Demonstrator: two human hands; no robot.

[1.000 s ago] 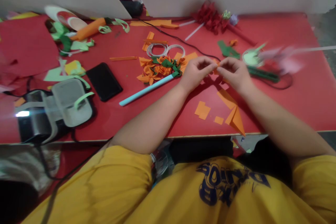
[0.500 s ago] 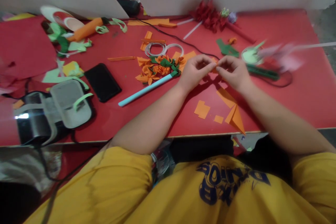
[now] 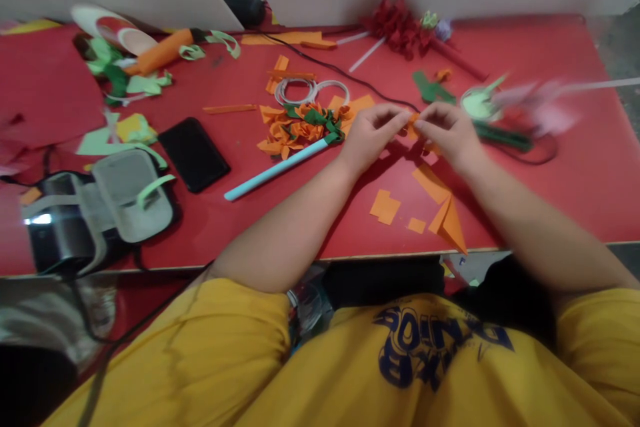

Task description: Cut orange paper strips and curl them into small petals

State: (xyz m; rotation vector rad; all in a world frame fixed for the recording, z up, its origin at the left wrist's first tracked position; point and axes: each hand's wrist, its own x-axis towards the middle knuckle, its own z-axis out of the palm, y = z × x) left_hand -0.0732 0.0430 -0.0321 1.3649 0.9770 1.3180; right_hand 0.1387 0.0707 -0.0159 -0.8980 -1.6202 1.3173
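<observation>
A small piece of orange paper [image 3: 413, 125] is pinched between my two hands above the table. My left hand [image 3: 373, 135] grips its left side with thumb and fingers closed, and my right hand [image 3: 449, 131] grips the other side the same way. Much of the paper is hidden by my fingers. Left of my left hand lies a bunch of orange and green paper flowers [image 3: 295, 130] on a light blue stick [image 3: 277, 168]. Orange paper scraps [image 3: 385, 207] and a folded orange piece [image 3: 449, 221] lie on the table below my hands.
The red table [image 3: 280, 233] carries a black phone [image 3: 194, 154], an open grey-lined case [image 3: 125, 193], white tape rings [image 3: 296, 91] and an orange glue gun [image 3: 163, 53]. Red paper flowers [image 3: 395, 28] lie at the back. A green tool [image 3: 503, 136] with a cord lies right.
My fingers have shifted slightly apart, and more of the orange paper shows between them. My right hand has moved a little to the right. The things on the table stay put.
</observation>
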